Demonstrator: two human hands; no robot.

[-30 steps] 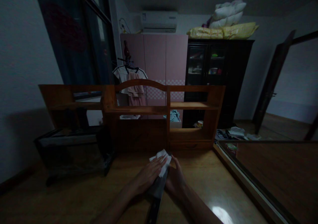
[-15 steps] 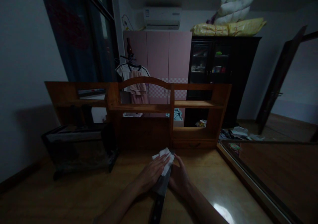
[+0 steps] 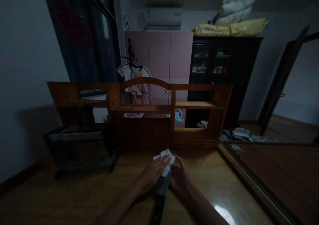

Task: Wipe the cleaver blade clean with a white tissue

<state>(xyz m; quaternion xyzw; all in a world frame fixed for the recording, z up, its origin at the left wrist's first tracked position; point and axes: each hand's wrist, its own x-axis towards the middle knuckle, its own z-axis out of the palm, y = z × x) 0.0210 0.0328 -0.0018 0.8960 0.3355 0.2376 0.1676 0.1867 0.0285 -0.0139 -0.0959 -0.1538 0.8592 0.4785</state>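
A kitchen knife [image 3: 161,189] with a broad grey blade and a dark riveted handle points away from me, its handle toward the bottom of the view. My left hand [image 3: 155,172] presses a folded white tissue [image 3: 166,152] against the blade, fingers together on top of it. On the blade's other side, my right hand [image 3: 181,176] grips the knife near its far end, thumb at the edge. Its curled fingers are partly hidden behind the blade. Both hands are low over the wooden table top [image 3: 204,171].
A wooden shelf unit [image 3: 142,108] stands across the table's back. At the left is a black-framed glass tank [image 3: 79,152]. A raised ledge [image 3: 241,175] runs along the right side. Behind are a pink wardrobe [image 3: 159,55], a dark cabinet [image 3: 245,62] and hanging clothes [image 3: 139,82].
The whole view has shifted very slightly to the right. Hands, tissue and knife keep practically the same position and hold.
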